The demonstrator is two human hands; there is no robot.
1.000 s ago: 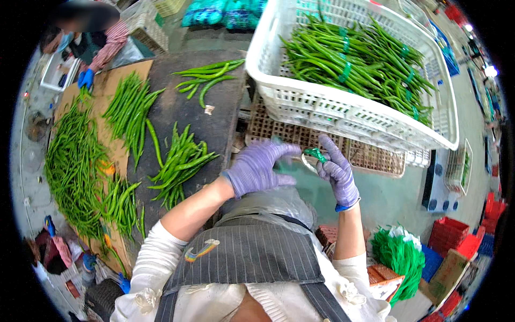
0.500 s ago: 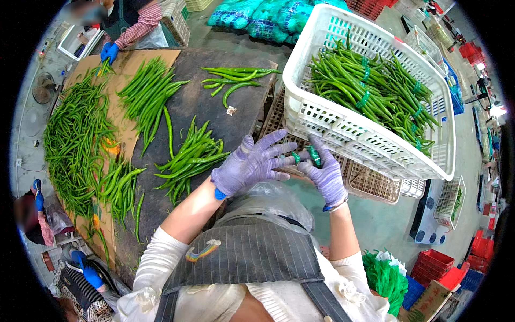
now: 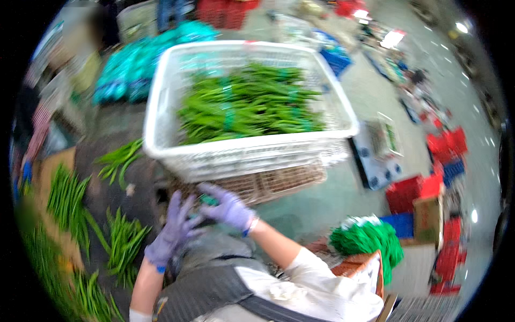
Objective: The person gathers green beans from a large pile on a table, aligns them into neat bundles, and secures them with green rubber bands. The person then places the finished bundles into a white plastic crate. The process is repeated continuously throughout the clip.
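My left hand (image 3: 174,231), in a purple glove, has its fingers apart with nothing seen in them; its fingertips come close to my other hand. My right hand (image 3: 230,209), gloved alike, has a shiny green tape (image 3: 208,199) at its curled fingers, between the forefinger and thumb. Blur hides whether the hands touch. Just beyond them stands a white plastic crate (image 3: 257,156) holding several bundles of green chili peppers (image 3: 257,104) bound with green tape. To the left, loose green peppers (image 3: 126,241) lie on a dark tabletop (image 3: 99,198).
Brown crates (image 3: 289,181) support the white crate. Filled teal net bags (image 3: 131,70) lie behind it on the left. More peppers (image 3: 67,201) rest on cardboard at the left, near a co-worker's blue-gloved hand (image 3: 27,172). A green plastic bundle (image 3: 370,241) and red crates (image 3: 410,193) stand right.
The view has swung right, so the white crate now sits nearer the middle. My hands have drawn closer to my body, and my right hand has turned, pointing left. The green tape remains with it.
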